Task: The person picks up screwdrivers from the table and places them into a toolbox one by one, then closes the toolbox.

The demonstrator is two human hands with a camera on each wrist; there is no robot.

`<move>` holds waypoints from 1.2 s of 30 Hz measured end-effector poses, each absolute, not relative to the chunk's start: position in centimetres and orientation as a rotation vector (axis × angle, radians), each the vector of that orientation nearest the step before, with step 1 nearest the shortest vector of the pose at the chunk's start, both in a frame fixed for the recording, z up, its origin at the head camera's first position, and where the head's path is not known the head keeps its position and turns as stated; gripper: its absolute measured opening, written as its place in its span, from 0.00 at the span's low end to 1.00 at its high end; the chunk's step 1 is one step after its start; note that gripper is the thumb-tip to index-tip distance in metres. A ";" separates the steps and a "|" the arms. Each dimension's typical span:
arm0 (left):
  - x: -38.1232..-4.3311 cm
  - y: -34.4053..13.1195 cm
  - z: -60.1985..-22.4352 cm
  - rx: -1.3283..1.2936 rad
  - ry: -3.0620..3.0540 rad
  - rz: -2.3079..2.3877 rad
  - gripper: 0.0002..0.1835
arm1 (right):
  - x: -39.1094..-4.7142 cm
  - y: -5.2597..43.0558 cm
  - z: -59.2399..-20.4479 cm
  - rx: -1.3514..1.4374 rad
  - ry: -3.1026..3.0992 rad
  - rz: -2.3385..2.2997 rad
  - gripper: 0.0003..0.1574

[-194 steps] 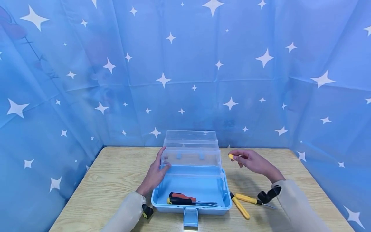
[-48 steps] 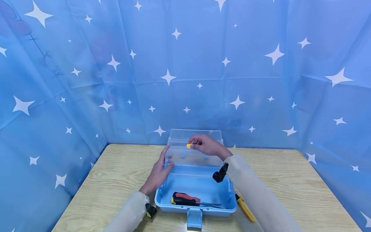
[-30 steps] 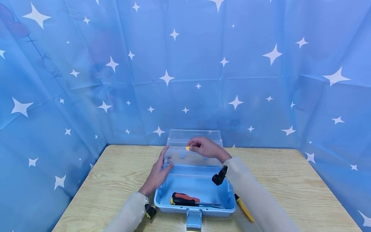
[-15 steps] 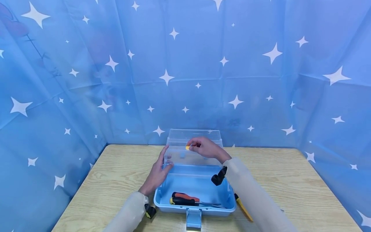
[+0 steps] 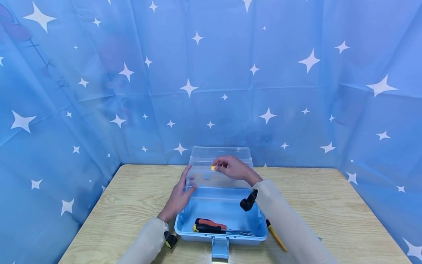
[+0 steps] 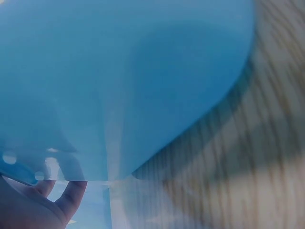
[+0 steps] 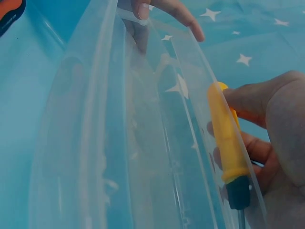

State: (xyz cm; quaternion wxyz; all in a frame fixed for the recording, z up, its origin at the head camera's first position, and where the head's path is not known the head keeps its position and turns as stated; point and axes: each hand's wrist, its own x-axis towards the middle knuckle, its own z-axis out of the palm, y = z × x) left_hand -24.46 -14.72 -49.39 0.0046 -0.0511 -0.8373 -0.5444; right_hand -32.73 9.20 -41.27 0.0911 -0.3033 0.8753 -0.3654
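A light blue toolbox (image 5: 184, 236) stands open, its clear plastic lid section (image 5: 197, 161) raised at the back. My left hand (image 5: 178, 196) grips the left edge of that clear part, thumb in front and fingers behind. Over the clear section, my right hand (image 5: 232, 168) pinches a screwdriver (image 7: 228, 138) by its yellow handle; its black collar and the start of a metal shaft show in the right wrist view. The handle is seen there through a clear plastic wall. Inside the box, a black-handled screwdriver (image 5: 206, 228) lies beside a red-handled tool (image 5: 211, 222).
Right of the box, a yellow-handled tool (image 5: 277, 236) lies on the wooden table (image 5: 132, 205), partly under my right sleeve. The box's blue latch (image 5: 219, 248) hangs down in front. A starry blue curtain (image 5: 211, 73) stands behind and at both sides.
My right hand has carried the screwdriver leftward from beside the box to over the clear section. It has barely moved in the last second. My left hand keeps its hold.
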 end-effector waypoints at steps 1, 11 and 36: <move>-24.5 -14.7 -49.4 -0.158 -2.623 -1.704 0.36 | -32.7 9.2 -41.3 -0.900 2.601 -1.087 0.12; -24.5 -14.8 -49.3 -0.159 -2.627 -1.698 0.36 | -32.7 9.2 -41.4 -0.914 2.611 -1.097 0.11; -24.5 -14.6 -49.4 -0.142 -2.621 -1.698 0.36 | -32.5 9.5 -41.3 -0.858 2.653 -1.114 0.11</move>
